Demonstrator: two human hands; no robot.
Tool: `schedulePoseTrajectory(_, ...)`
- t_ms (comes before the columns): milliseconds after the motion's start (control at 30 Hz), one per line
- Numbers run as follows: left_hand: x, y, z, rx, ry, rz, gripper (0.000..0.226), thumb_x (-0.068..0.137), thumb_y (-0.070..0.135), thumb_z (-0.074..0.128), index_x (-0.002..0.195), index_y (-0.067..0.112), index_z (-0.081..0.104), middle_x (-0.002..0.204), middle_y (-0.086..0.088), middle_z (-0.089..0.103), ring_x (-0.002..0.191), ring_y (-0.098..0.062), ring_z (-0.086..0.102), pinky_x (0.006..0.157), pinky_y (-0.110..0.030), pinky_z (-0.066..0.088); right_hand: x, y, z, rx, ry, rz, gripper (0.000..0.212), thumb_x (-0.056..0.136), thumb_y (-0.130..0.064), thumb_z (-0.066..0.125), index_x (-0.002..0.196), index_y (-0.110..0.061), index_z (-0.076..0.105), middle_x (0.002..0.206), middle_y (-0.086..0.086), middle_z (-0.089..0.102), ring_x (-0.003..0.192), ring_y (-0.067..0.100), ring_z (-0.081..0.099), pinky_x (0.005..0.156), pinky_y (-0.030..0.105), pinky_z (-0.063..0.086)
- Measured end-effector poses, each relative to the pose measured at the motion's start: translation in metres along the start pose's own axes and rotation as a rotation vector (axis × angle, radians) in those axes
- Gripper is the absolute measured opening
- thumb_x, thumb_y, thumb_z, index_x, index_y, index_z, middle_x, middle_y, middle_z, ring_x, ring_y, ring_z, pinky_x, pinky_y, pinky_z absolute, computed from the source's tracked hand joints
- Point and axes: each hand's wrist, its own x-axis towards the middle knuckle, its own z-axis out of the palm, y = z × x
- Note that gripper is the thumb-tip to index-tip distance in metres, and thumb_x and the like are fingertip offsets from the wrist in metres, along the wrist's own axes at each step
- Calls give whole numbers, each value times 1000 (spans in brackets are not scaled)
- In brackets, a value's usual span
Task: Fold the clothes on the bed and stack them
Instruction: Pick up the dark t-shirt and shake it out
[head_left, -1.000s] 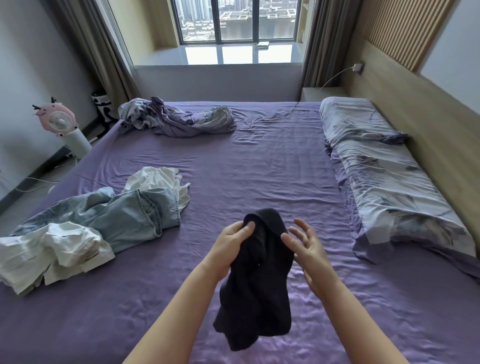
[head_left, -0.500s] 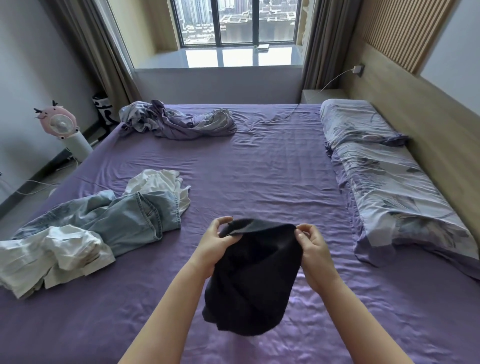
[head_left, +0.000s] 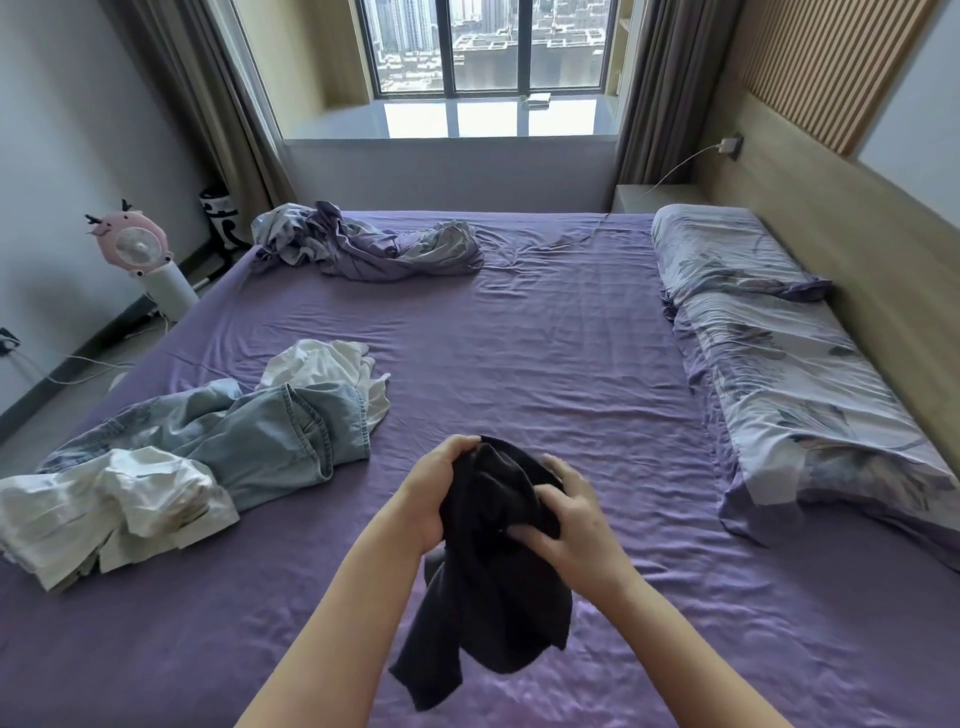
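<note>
Our left hand (head_left: 434, 491) and right hand (head_left: 574, 514) both grip bunched black garment (head_left: 493, 561), held between them above purple bed (head_left: 545, 353); jeans (head_left: 270, 436) and white clothes (head_left: 104, 509) lie left of left hand.

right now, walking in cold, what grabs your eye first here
First the black garment, bunched and gripped by both the left hand and right hand above the near middle of the purple bed. Next, the messy heap at the bed's left edge: jeans tangled with white clothes. Then the crumpled lilac bedding at the far left corner, below the window.
</note>
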Motion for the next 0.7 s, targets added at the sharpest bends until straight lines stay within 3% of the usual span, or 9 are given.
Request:
schedulePoseTrajectory(100, 8, 4, -14, -14, 29, 17, 36, 90, 38, 56, 72, 9, 67, 73, -10, 69, 69, -23, 66, 80, -36, 52, -1, 0, -4, 80, 137, -33, 17, 77, -27, 70, 89, -14, 73, 120, -6, 55, 122, 17, 47, 104, 32, 35)
schedulePoseTrajectory(167, 14, 3, -21, 182, 130, 76, 38, 88, 43, 60, 80, 7, 69, 84, -9, 70, 81, -23, 66, 86, -33, 51, 2, -5, -10, 189, 117, 26, 5, 80, -18, 72, 85, -18, 72, 103, -11, 62, 103, 7, 57, 92, 23, 42)
schedulePoseTrajectory(267, 20, -11, -29, 798, 471, 415, 28, 84, 41, 67, 96, 17, 66, 97, -1, 62, 91, -17, 59, 85, -30, 47, 4, -12, -15, 271, 77, 115, 16, 83, -15, 69, 80, -31, 67, 80, -14, 68, 80, 1, 62, 76, 23, 46)
schedulePoseTrajectory(300, 17, -15, -30, 840, 508, 586, 24, 82, 37, 69, 100, 22, 65, 101, 2, 60, 95, -16, 59, 88, -29, 47, 5, -14, -16, 289, 89, 132, 19, 83, -14, 68, 79, -33, 66, 79, -15, 68, 77, 0, 62, 75, 23, 47)
schedulePoseTrajectory(367, 7, -21, -26, 811, 282, 830, 28, 80, 31, 74, 105, 29, 62, 106, 7, 62, 99, -7, 57, 90, -20, 43, 6, -15, -17, 314, 113, 144, 18, 84, -15, 68, 79, -31, 65, 79, -13, 68, 75, 1, 61, 75, 24, 46)
schedulePoseTrajectory(400, 4, -23, -21, 900, 117, 863, 35, 77, 33, 75, 110, 30, 62, 110, 9, 62, 102, -2, 55, 92, -16, 40, 7, -15, -18, 330, 126, 152, 14, 84, -16, 68, 79, -29, 66, 78, -10, 69, 73, 1, 60, 73, 23, 46)
schedulePoseTrajectory(467, 8, -33, -14, 1162, -43, 849, 54, 72, 38, 74, 122, 27, 59, 116, 10, 61, 109, -1, 51, 97, -16, 37, 9, -16, -21, 405, 174, 197, 5, 83, -19, 69, 82, -21, 65, 75, -4, 68, 70, 3, 60, 71, 22, 45)
schedulePoseTrajectory(567, 16, -40, -4, 1082, 5, 771, 36, 79, 24, 72, 114, 21, 65, 105, 7, 68, 99, -5, 60, 90, -24, 46, 10, -15, -29, 534, 192, 252, 16, 81, -18, 72, 90, -19, 59, 78, 1, 66, 70, 8, 61, 69, 24, 47)
schedulePoseTrajectory(700, 18, -27, 4, 866, 17, 788, 9, 91, 11, 60, 92, 16, 67, 82, 7, 65, 76, -2, 58, 76, -22, 45, 6, -2, -41, 386, -18, 156, 40, 78, -9, 69, 105, -31, 48, 93, 2, 64, 80, 9, 62, 73, 23, 49)
